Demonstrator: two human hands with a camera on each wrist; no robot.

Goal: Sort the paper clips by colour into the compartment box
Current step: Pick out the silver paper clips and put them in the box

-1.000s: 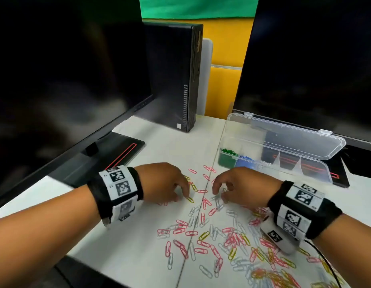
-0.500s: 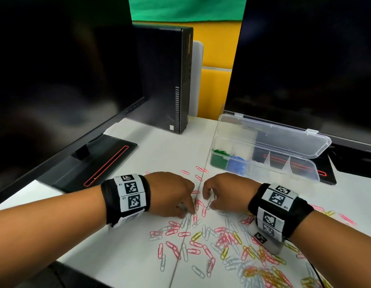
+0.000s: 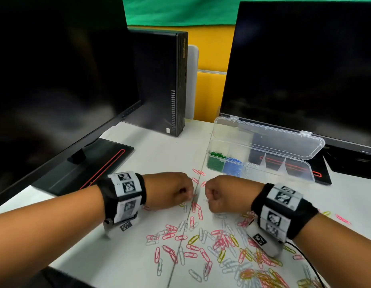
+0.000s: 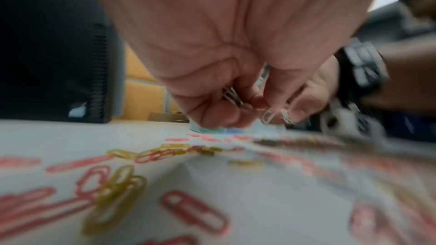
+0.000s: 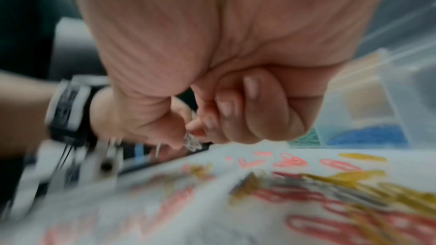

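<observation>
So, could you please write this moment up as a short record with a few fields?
left hand: left hand curled, its grip on white clips
right hand: right hand curled in a fist, white clips at its fingertips
box: compartment box open, lid tilted back
filled: green clips in the leftmost compartment, blue clips next to them, a few white in the third
unsorted: pink, yellow and white loose clips scattered on the table

No readable text, only coded square markers on wristbands (image 3: pixel 126 187)
</observation>
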